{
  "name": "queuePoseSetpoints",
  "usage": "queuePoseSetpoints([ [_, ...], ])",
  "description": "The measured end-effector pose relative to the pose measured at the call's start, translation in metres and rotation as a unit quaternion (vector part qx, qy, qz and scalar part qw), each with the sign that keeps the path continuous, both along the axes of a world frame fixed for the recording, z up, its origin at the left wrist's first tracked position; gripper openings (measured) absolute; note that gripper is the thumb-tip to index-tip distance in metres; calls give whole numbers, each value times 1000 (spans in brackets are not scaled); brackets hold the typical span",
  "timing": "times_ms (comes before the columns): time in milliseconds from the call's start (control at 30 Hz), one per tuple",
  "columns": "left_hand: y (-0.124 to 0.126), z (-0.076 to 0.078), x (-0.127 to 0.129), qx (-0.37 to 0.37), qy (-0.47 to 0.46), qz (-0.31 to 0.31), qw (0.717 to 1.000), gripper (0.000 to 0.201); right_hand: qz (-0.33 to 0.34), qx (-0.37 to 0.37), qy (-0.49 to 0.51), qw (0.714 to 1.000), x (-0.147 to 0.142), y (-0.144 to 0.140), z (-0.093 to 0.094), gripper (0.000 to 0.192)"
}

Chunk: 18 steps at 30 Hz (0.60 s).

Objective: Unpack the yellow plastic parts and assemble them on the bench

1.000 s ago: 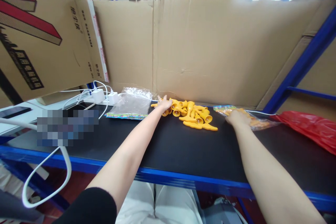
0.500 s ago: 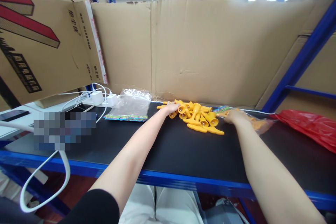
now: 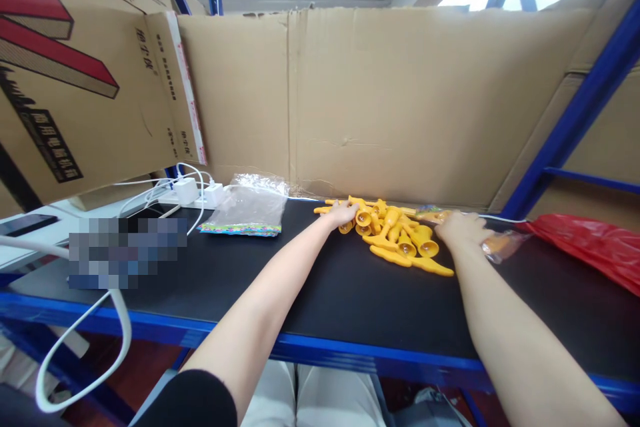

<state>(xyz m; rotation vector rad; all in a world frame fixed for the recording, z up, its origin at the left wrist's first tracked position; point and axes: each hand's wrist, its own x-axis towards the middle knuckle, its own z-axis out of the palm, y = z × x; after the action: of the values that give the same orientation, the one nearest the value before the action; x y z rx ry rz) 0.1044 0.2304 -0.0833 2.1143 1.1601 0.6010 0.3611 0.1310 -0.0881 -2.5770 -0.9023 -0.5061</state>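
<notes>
Yellow toys (image 3: 393, 217) heaped on black table (image 3: 350, 300). Left hand (image 3: 345, 213) at heap's left edge, fingers loosely bent, likely fencing it; can't tell if gripping. Right hand (image 3: 463, 230) over 1 clear bag (image 3: 504, 245), probably steadying it; finger opening, grip hidden.
</notes>
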Motion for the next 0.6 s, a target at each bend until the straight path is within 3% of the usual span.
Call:
queuePoseSetpoints([
  [167, -14, 22, -23, -22, 9, 24, 999, 65, 11, 52, -31, 998, -15, -8, 21, 37],
  [400, -26, 48, -79, -5, -47, 7, 999, 53, 52, 87, -57, 993, -31, -12, 38, 32],
  [500, -35, 47, -101, 9, -62, 19, 998, 47, 74, 103, -73, 989, -36, -11, 41, 26],
  [600, -40, 36, -113, 15, -87, 38, 995, 44, 88, 111, -87, 986, -44, -11, 46, 23],
])
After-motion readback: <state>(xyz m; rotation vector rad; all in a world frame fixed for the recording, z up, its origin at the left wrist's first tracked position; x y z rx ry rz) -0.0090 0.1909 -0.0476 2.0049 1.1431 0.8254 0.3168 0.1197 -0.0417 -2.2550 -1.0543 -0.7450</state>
